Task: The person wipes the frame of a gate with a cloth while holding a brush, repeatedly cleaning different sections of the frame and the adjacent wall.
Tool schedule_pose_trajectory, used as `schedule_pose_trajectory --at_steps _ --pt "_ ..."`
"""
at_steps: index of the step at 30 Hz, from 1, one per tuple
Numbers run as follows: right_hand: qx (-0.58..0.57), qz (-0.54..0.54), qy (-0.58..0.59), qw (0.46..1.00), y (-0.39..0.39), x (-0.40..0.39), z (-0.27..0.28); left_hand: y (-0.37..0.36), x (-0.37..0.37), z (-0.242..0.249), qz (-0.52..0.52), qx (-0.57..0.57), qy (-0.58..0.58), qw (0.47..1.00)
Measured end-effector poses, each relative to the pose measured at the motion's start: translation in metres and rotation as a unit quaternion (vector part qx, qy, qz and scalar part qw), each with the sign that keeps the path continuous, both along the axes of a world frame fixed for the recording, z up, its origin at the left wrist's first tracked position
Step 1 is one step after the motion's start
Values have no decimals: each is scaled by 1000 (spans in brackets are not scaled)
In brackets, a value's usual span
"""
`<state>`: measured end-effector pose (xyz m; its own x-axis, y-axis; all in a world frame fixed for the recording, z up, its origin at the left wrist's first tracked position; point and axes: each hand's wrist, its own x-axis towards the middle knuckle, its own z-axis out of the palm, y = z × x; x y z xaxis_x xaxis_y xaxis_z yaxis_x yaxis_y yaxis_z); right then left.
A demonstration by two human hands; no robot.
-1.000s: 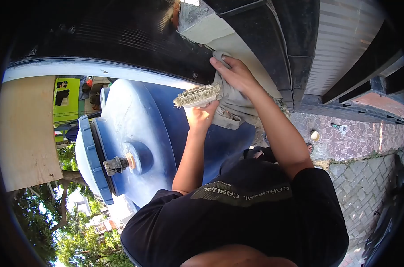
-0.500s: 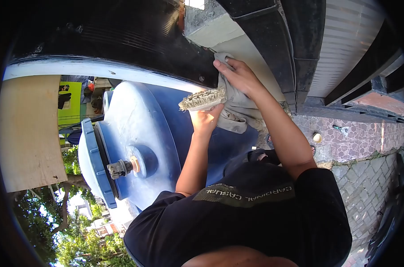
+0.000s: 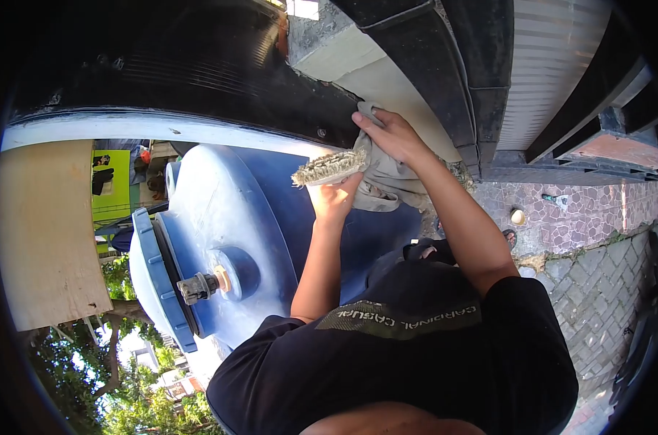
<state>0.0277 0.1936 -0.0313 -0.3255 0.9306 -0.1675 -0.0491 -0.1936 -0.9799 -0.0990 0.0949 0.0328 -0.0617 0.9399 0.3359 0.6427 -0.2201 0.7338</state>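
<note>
My left hand (image 3: 332,199) grips a scrub brush (image 3: 329,168), its worn, frayed pale bristles facing up and away from me. A grey cloth (image 3: 387,174) hangs in folds from my right hand (image 3: 396,136), whose thumb and fingers pinch its upper part. The brush's right end meets the cloth, and the two hands are close together. Just beyond them runs a black panel (image 3: 220,80) with a pale lower edge (image 3: 162,133). Beneath my left forearm, the side of a big blue water tank (image 3: 220,188) shows.
A ribbed blue lid (image 3: 162,279) and a grey pipe fitting (image 3: 198,288) stick out from the tank at left. A plywood board (image 3: 50,239) stands farther left. To the right are black beams (image 3: 481,80), stone-patterned paving (image 3: 590,210) and grey pavers (image 3: 597,290).
The view has shifted slightly, so the tank and panel sit a little lower. My right hand has moved slightly down with the cloth; the left hand keeps its hold on the brush.
</note>
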Motion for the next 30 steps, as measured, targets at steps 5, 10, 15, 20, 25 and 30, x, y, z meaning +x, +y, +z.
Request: schedule_pose_trajectory --at_steps 5,10,15,20,25,30 --pt "87 -16 -8 996 13 7 56 1 2 1 19 7 5 1000" --pt "55 -34 -9 998 10 6 66 1 12 3 34 3 -44 998" --pt "102 -4 39 994 -5 19 88 -1 6 1 53 -16 -8 998" --pt "97 -20 41 994 -10 12 54 0 6 2 44 -1 -99 994" --pt "51 -9 27 998 2 -2 19 1 -4 -5 11 -22 -52 998" --pt "93 -32 3 995 5 0 62 1 -7 -6 -14 7 -35 999"
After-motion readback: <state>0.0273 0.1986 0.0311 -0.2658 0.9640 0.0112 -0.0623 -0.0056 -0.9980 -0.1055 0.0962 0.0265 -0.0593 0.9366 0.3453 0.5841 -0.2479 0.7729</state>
